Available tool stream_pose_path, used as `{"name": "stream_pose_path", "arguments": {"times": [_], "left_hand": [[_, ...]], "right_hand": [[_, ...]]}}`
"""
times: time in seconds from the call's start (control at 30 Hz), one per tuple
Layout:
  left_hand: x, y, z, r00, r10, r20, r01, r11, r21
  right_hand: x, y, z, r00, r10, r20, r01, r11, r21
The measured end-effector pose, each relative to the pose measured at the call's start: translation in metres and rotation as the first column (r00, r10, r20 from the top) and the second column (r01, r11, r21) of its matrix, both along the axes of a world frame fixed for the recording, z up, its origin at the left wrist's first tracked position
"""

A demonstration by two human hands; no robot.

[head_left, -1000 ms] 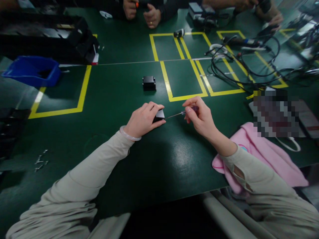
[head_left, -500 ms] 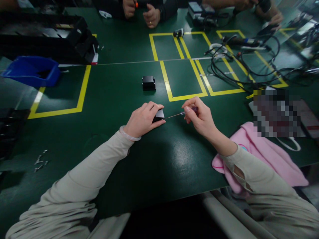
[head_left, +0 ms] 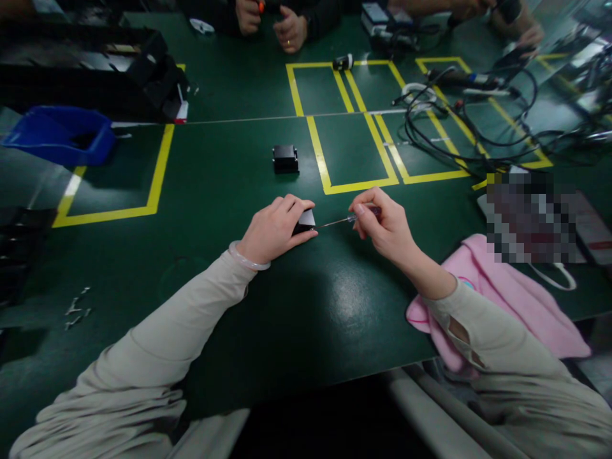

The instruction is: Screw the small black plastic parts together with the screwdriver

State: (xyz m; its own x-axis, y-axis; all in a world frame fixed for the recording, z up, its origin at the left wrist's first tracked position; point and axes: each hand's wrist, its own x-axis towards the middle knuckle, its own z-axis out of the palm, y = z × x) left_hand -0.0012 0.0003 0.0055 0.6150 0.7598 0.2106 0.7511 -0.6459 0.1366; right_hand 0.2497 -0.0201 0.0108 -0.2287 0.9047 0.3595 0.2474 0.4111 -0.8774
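My left hand [head_left: 277, 231] is wrapped over a small black box-shaped part [head_left: 306, 220] and presses it against the green table [head_left: 296, 306]. Most of that part is hidden under the palm; its right end shows, with a light sheen on top. In my right hand [head_left: 380, 223] is a screwdriver [head_left: 351, 218] with a see-through handle, pinched between thumb and fingers. Its thin shaft points left, and the tip meets the right end of the part, near a small shiny spot. Beyond my left hand sits a similar black block [head_left: 285, 159] with small metal bits at its sides.
A blue bin [head_left: 62, 137] and black trays [head_left: 86, 76] stand at the left. Small metal pieces [head_left: 76, 309] lie at the near left. Black cables [head_left: 478, 137] spread at the right, above a pink cloth [head_left: 507, 306]. Across the table are a co-worker's hands [head_left: 291, 30].
Almost nothing differs. Both hands keep their places, with the screwdriver tip still at the part's right end.
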Motion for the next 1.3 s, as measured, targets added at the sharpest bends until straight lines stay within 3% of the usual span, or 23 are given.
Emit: {"name": "stream_pose_path", "arguments": {"times": [0.6,1.3], "left_hand": [[0.0,0.0006,-0.0007,1.0,-0.001,0.005,0.001,1.0,-0.007],[-0.0008,0.0004,-0.0004,1.0,-0.008,0.004,0.008,1.0,-0.002]], "right_hand": [[0.0005,0.0012,-0.0029,0.998,-0.009,-0.059,0.007,0.999,-0.031],[0.0017,0.0027,-0.0023,0.999,-0.032,-0.006,0.032,0.999,-0.015]]}}
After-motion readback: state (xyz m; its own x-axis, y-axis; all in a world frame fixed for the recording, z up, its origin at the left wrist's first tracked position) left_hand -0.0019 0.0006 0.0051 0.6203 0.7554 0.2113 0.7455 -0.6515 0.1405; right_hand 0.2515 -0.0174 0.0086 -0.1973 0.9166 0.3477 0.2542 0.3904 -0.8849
